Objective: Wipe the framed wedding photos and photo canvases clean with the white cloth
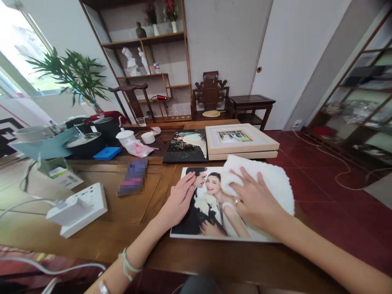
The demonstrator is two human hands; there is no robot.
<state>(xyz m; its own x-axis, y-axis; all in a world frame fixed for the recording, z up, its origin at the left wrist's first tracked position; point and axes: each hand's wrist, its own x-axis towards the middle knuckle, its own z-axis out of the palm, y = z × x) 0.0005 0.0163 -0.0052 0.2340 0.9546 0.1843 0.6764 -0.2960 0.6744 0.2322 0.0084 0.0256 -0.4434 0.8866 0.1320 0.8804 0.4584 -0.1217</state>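
Observation:
A photo panel point(211, 216) with a print of a couple in wedding clothes lies on the wooden table in front of me. My left hand point(180, 202) rests flat on its left side, fingers stretched out and close together. A fluffy white cloth point(277, 183) covers the panel's upper right part and hangs past its right edge. My right hand point(252, 196) lies on this cloth with its fingers spread, pressing it against the panel. A ring shows on one finger. The hand and cloth hide the panel's right side.
Behind the panel lie a dark photo panel point(186, 147) and stacked pale frames point(241, 141). Left on the table point(153, 196) are a white power strip point(88, 208), a small open box point(59, 171), a blue box point(107, 153), a pixelated item point(133, 175), pots and cups.

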